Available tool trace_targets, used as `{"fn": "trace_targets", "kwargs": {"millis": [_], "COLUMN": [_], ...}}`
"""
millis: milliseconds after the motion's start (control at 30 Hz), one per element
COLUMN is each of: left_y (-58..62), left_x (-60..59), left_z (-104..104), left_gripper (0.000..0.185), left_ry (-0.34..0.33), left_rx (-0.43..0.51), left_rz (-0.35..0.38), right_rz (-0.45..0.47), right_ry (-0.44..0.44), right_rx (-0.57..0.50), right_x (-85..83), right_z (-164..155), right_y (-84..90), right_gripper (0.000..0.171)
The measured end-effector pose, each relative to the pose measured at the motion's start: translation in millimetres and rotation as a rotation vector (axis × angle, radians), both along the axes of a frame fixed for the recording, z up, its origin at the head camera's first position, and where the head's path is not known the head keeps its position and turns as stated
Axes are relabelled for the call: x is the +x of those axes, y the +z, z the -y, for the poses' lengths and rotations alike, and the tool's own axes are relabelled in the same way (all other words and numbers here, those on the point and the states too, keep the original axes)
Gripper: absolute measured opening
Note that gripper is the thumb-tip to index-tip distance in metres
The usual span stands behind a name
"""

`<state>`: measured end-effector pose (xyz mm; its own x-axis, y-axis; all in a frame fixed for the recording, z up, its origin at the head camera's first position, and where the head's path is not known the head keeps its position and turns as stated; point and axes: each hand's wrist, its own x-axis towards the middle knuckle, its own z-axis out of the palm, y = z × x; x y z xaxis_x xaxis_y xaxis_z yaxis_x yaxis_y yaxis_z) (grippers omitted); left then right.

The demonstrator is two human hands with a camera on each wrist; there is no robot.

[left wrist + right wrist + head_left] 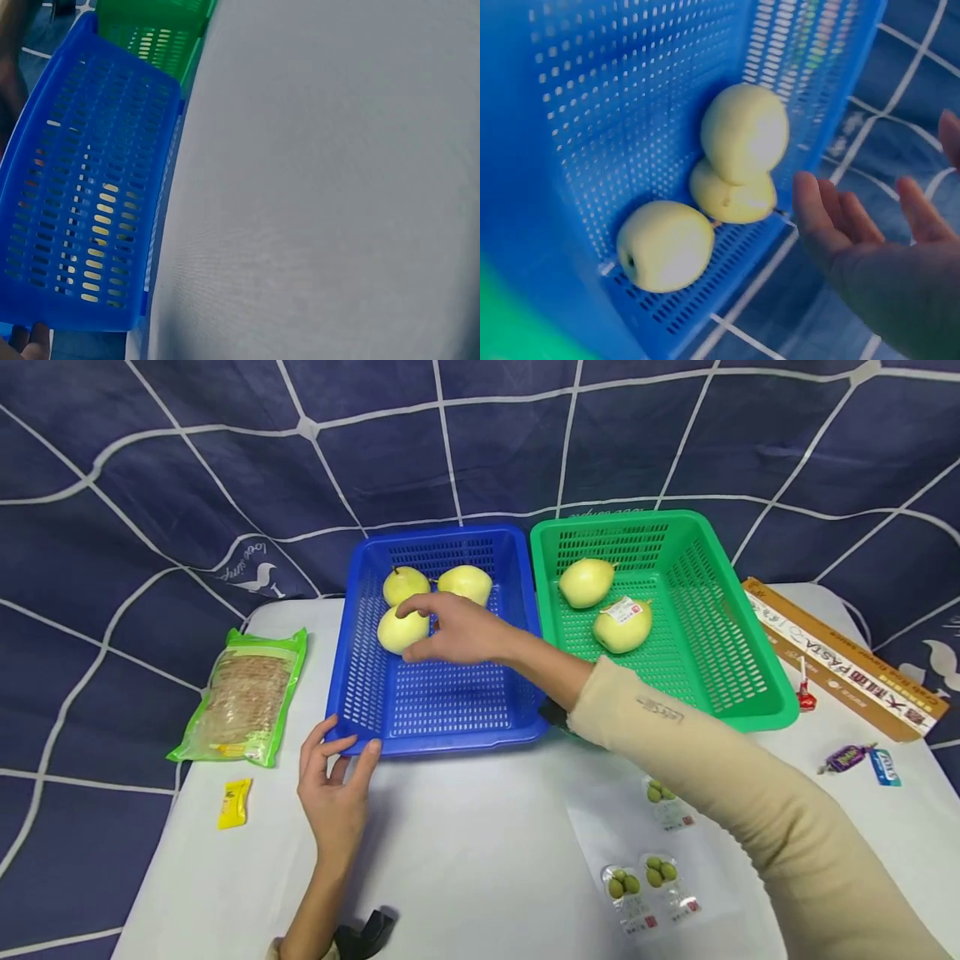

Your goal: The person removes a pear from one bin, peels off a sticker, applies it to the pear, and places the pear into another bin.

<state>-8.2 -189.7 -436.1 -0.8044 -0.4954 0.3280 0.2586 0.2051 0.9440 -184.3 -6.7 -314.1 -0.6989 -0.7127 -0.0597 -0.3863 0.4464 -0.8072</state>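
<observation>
Three pale yellow-green pears lie at the back left of a blue plastic basket (450, 745). My right hand (465, 628) hovers over the nearest pear (401, 633), fingers spread and bent; the right wrist view shows this hand (885, 255) apart from the pears and holding nothing. Behind are a second pear (406, 586) and a third pear (467, 583), partly covered by the hand. My left hand (335, 793) grips the basket's front left corner with thumb and fingers; its fingertips (36, 341) show at the rim in the left wrist view.
Touching the blue basket's right side, a green basket (750, 724) holds a pear (587, 582) and a labelled pear (624, 627). Around them lie a green-edged food packet (247, 697), a yellow wrapper (235, 803), a pasta box (847, 660), candies (847, 758) and a sticker sheet (585, 810).
</observation>
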Motion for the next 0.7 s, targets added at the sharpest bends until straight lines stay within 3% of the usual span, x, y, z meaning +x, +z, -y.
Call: {"fn": "trace_targets", "kwargs": {"millis": [233, 367, 533, 700], "left_y": [0.8, 0.0, -1.1, -2.1], "left_x": [-0.8, -1.0, -0.6, -1.2], "left_z": [1.5, 2.9, 3.7, 3.4], "left_gripper": [0.022, 0.022, 0.022, 0.022], "left_ry": [0.000, 0.000, -0.009, -0.018], "left_rx": [-0.021, -0.021, -0.022, -0.019], "left_rz": [0.003, 0.001, -0.002, -0.025], "right_rz": [0.083, 0.079, 0.008, -0.105], "right_ry": [0.029, 0.055, 0.075, 0.057], "right_rx": [0.062, 0.164, 0.330, 0.453], "right_x": [-38.1, -50.4, -57.9, -62.5], "right_z": [38.6, 51.7, 61.5, 60.5], "right_y": [-20.8, -27.1, -33.2, -41.3], "right_gripper": [0.060, 0.067, 0.074, 0.069]}}
